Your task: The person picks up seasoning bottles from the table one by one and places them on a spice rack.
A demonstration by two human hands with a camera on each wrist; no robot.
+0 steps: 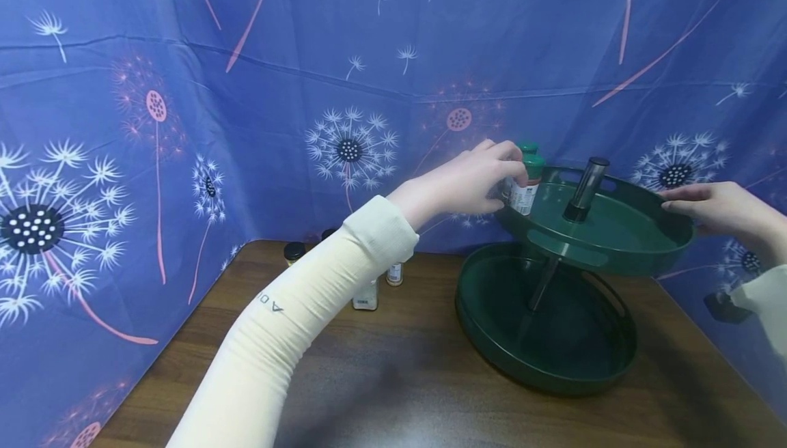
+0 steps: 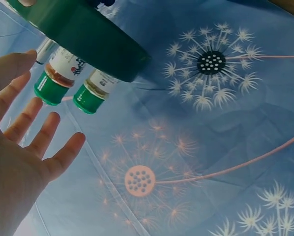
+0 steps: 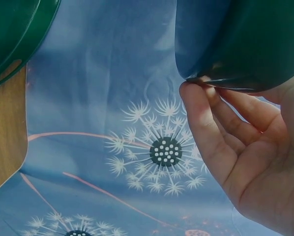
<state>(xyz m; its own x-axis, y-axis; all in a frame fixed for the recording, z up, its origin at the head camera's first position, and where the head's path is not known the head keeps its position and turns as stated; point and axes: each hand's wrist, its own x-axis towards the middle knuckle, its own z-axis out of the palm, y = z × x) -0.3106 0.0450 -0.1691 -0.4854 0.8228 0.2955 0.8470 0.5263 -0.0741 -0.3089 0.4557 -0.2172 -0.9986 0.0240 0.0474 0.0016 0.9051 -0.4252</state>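
Note:
My left hand (image 1: pixel 470 178) is beside the green-capped spice jars at the left side of the upper tier; its fingers (image 2: pixel 63 155) are spread in the left wrist view, with nothing held. One spice jar (image 2: pixel 58 73) has reddish contents and a white label; a second jar (image 2: pixel 93 91) stands close by it. Both are on the upper tray (image 1: pixel 615 219) of a dark green two-tier turntable. At the far right of that tray, my right hand (image 1: pixel 716 209) grips the rim with thumb and fingers. The lower tray (image 1: pixel 547 339) sits on the table.
Behind my left sleeve stand several other containers, partly hidden: a black-capped jar (image 1: pixel 294 251), a small bottle (image 1: pixel 395 274) and a pale labelled container (image 1: pixel 365 296). The wooden table (image 1: pixel 418 380) meets blue dandelion-patterned cloth (image 1: pixel 258 113) at the back and sides. A central post (image 1: pixel 588 185) rises through the upper tray.

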